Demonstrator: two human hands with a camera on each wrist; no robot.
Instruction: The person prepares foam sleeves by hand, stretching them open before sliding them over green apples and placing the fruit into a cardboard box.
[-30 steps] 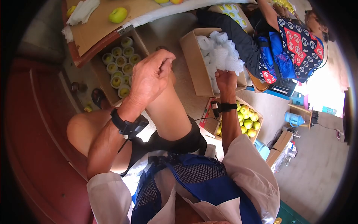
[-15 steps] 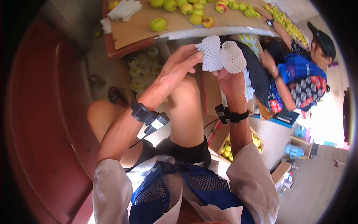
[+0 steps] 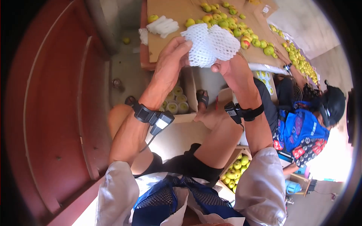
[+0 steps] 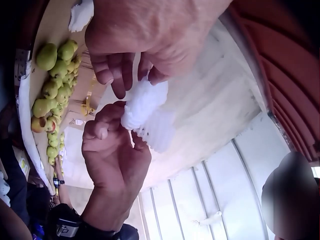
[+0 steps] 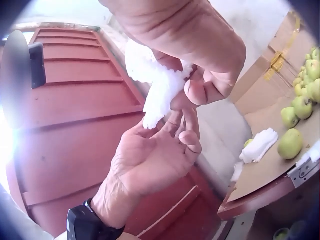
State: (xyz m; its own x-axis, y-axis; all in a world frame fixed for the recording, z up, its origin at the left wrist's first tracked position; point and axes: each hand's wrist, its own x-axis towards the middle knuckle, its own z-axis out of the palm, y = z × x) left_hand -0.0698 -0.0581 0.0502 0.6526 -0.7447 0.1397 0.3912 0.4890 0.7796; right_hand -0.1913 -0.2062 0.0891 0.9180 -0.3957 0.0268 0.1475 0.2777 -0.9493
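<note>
Two white foam fruit nets [image 3: 198, 45], joined side by side in the head view, are held up between both hands. My left hand [image 3: 170, 60] pinches the left edge of the nets between thumb and fingers. On the other side, my right hand [image 3: 235, 69] grips the lower right part, its thumb below the mesh. In the left wrist view the bunched foam [image 4: 146, 102] hangs between the fingertips of both hands. Seen from the right wrist, one foam end [image 5: 159, 102] points down toward the left palm [image 5: 145, 167].
A cardboard-covered table [image 3: 166, 43] ahead bears many apples [image 3: 230, 24] and a pile of white foam nets [image 3: 163, 26]. Below stand a carton of wrapped apples [image 3: 177, 101] and a box of loose apples [image 3: 236, 170]. Another person [image 3: 305, 128] sits at the right.
My right hand has come up from the carton of foam nets with nets in its grip. The left hand, holding nothing earlier, now pinches them too. The head view has turned to the right.
</note>
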